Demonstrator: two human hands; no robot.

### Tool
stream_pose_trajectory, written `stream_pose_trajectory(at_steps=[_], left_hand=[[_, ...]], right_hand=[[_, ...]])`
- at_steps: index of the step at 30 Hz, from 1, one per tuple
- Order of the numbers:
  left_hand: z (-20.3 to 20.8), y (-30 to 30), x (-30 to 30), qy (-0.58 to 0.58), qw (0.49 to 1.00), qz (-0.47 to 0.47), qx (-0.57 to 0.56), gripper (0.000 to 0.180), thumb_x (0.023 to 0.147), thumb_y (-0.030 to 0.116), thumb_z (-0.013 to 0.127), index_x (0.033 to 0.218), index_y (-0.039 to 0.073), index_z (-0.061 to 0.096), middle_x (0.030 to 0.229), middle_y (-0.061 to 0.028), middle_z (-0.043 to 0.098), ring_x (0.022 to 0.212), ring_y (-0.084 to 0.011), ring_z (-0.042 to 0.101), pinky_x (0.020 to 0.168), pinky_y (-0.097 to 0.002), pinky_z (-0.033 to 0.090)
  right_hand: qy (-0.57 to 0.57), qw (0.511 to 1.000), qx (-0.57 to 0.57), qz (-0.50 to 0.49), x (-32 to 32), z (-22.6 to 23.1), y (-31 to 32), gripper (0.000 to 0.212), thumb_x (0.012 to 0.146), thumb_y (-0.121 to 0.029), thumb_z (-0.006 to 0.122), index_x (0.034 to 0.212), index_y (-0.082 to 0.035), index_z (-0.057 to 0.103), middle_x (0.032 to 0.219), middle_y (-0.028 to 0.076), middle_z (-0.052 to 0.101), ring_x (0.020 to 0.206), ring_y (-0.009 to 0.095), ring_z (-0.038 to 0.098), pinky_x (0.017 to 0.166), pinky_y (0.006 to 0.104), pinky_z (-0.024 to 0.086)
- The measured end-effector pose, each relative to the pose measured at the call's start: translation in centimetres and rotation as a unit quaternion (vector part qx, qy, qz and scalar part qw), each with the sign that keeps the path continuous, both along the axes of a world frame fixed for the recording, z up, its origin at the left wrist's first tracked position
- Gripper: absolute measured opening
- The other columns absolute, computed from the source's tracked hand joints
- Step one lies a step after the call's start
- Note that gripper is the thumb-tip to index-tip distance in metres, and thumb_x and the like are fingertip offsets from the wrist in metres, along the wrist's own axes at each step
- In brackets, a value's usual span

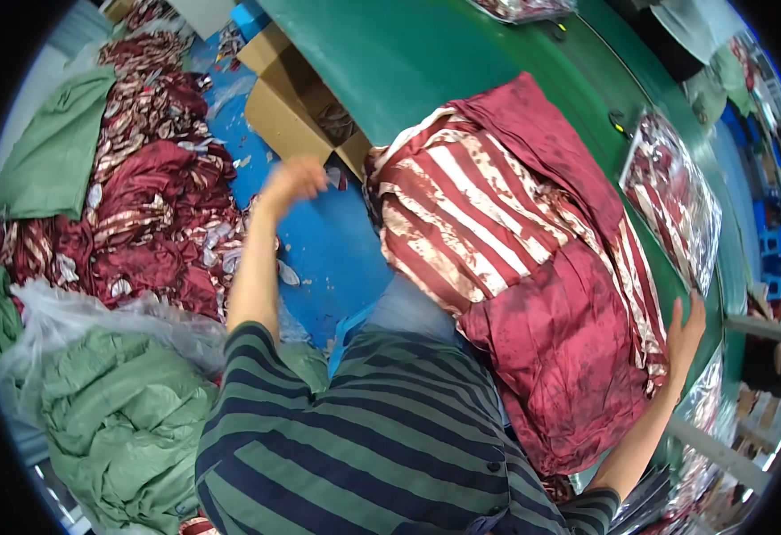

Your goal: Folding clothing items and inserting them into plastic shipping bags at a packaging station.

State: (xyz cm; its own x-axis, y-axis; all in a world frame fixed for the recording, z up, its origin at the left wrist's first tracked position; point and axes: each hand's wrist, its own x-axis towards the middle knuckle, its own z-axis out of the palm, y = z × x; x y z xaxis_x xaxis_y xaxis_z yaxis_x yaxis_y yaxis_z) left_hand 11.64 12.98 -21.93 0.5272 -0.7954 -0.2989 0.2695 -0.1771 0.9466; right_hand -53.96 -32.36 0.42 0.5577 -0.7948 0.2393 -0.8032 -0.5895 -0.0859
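Note:
A red garment with white-and-red striped panels (471,214) lies spread on the green table in front of me, its plain dark-red part (560,348) hanging toward my body. My right hand (686,334) is at the garment's right edge, fingers stretched out and apart, with nothing seen in it. Just beyond its fingertips lies a clear plastic bag (671,209) holding folded striped cloth. Out to the left, my left hand (297,183) is lifted over the blue floor beside a cardboard box. Motion smears its fingers, so whether they hold anything is unclear.
The green table (382,53) runs off to the far side, with another bagged garment (524,7) at its far edge. An open cardboard box (288,116) stands left of it. Heaped red garments (154,196) and a green sack (119,419) cover the left floor.

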Motion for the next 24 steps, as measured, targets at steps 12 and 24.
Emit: stream_pose_trajectory(at_steps=[12,24], left_hand=[[-16.8,-15.6,-17.4,0.437,0.807,0.339,-0.205,0.097,0.088,0.086,0.035,0.143,0.008,0.054,0.145,-0.0151,0.055,0.123,-0.0343,0.059,0.107,-0.0464,0.047],[-1.9,-6.7,15.4,0.148,0.752,0.559,-0.316,0.021,0.094,0.016,0.049,0.097,-0.003,0.057,0.096,-0.012,0.063,0.071,-0.0256,0.061,0.07,-0.038,0.055]], right_hand=[[0.054,0.902,0.1,0.417,41.8,-1.3,15.7,0.035,0.091,-0.004,0.065,0.126,-0.011,0.066,0.139,0.007,0.055,0.107,0.028,0.066,0.088,0.0355,0.055],[-0.052,0.922,0.35,0.155,51.2,-3.9,10.1,0.037,0.098,-0.008,0.058,0.134,-0.002,0.055,0.114,0.016,0.066,0.094,0.021,0.068,0.081,0.0325,0.056]])
